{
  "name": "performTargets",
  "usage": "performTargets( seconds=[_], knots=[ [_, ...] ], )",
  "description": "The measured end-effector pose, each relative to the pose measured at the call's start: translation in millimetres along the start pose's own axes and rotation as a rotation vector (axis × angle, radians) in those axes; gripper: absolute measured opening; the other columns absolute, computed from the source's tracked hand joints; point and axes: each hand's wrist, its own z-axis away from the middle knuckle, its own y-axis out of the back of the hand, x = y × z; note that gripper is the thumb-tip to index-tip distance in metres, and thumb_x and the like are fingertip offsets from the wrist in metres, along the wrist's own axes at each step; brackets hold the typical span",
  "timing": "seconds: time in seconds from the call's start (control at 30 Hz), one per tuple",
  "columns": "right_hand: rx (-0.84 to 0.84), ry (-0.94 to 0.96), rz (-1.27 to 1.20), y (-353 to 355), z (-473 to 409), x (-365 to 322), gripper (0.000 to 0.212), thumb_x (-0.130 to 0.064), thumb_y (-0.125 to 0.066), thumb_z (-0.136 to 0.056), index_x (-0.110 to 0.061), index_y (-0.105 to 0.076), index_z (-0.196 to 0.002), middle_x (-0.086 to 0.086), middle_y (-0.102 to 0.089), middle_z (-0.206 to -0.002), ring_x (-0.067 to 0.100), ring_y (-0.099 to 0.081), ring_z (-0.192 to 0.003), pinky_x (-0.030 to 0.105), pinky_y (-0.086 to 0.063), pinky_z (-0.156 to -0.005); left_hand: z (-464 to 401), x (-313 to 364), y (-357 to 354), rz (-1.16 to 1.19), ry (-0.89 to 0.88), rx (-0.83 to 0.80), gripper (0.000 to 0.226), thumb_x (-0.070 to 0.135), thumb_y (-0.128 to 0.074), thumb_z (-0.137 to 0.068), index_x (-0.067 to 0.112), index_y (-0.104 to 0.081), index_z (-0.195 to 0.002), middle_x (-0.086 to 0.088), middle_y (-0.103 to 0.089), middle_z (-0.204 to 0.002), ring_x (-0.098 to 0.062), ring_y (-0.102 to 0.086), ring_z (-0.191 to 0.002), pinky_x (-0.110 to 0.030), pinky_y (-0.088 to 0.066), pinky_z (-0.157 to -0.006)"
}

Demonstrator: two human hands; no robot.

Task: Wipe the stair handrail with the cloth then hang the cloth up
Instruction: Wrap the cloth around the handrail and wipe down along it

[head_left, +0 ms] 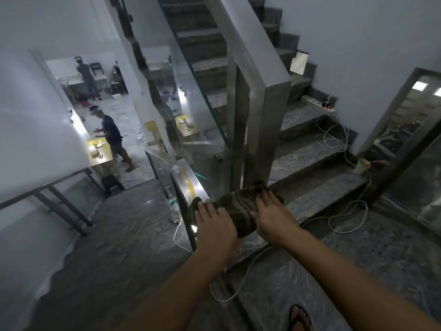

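A dark green striped cloth lies draped over the near end of the flat steel handrail, below the tall steel post. My left hand presses on the cloth's left part, fingers spread and curled over its edge. My right hand lies flat on the cloth's right part, fingers pointing away from me. Both hands touch the cloth from above. The rail under the cloth is hidden. A second sloping handrail climbs up and away beside glass panels.
Marble stairs rise on the right, with a white power strip, white cables and a paper cup on them. A mirror-like door stands far right. Below left, people stand near a yellow table. My sandalled foot is at the bottom.
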Motion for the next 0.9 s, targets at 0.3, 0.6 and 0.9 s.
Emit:
performTargets(
  seconds=[0.3, 0.6, 0.9],
  knots=[
    [0.091, 0.194, 0.02, -12.7, 17.3, -32.8, 0.057, -0.043, -0.028, -0.1, -0.019, -0.018, -0.151, 0.008, -0.022, -0.159, 0.024, -0.018, -0.146, 0.035, -0.012, -0.118, -5.7, -39.1, -8.7, 0.042, -0.027, 0.08, 0.056, 0.029, -0.046, -0.09, 0.005, -0.028, -0.137, -0.02, -0.002, -0.159, -0.034, 0.011, -0.147, -0.059, 0.003, -0.117],
    [0.159, 0.159, 0.035, -24.9, 14.5, -51.7, 0.063, -0.042, -0.021, -0.096, -0.001, -0.04, -0.139, 0.02, -0.033, -0.152, 0.031, -0.024, -0.144, 0.038, -0.013, -0.115, -33.8, -72.9, 0.9, -0.106, -0.039, 0.052, 0.069, 0.039, -0.04, -0.093, 0.017, -0.011, -0.151, -0.023, -0.001, -0.158, -0.04, -0.002, -0.145, -0.054, -0.003, -0.118],
    [0.26, 0.21, 0.066, -37.0, 11.4, -68.5, 0.047, -0.032, -0.036, -0.093, -0.011, -0.056, -0.129, 0.012, -0.053, -0.139, 0.033, -0.046, -0.132, 0.046, -0.035, -0.104, -74.0, -93.4, 6.6, 0.008, -0.123, -0.098, 0.063, 0.034, -0.024, -0.097, 0.017, 0.003, -0.151, -0.013, 0.013, -0.16, -0.028, 0.016, -0.146, -0.051, 0.009, -0.118]
  ],
)
